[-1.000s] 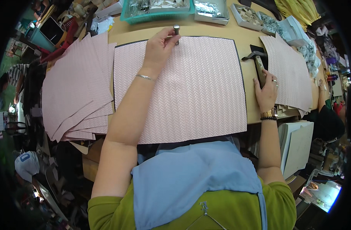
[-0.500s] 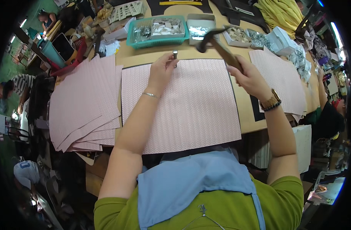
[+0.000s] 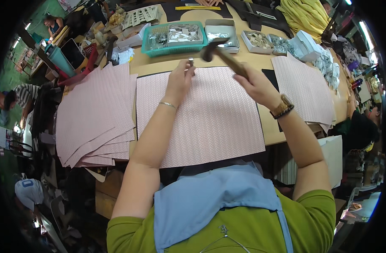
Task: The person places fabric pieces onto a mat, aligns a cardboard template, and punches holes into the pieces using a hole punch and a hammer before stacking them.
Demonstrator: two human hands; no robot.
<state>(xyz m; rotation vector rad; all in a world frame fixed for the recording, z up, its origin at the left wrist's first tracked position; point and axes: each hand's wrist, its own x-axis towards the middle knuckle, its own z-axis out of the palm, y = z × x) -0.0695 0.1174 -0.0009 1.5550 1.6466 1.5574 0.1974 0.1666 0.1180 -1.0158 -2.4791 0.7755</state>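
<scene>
A pink herringbone-textured sheet [image 3: 214,122] with a dark edge lies flat in front of me. At its far edge my left hand [image 3: 181,80] is closed around a short metal punch [image 3: 191,62], held upright with its shiny top showing. What the punch's lower end rests on is hidden by my fingers. My right hand [image 3: 260,87] grips the wooden handle of a hammer [image 3: 230,60]. The hammer's dark head is raised, slightly blurred, just right of the punch and apart from it.
Stacks of pink sheets lie left [image 3: 93,114] and right [image 3: 304,88]. Beyond stand a teal basket [image 3: 159,52] of small parts, an open white box [image 3: 220,29] and a box of beige pieces [image 3: 257,42]. Another person's hands [image 3: 207,2] show at the far edge.
My right hand has swung the hammer leftward, bringing its head closer to the punch. My left hand stays nearly in place. Another person's hands have come into view at the far edge.
</scene>
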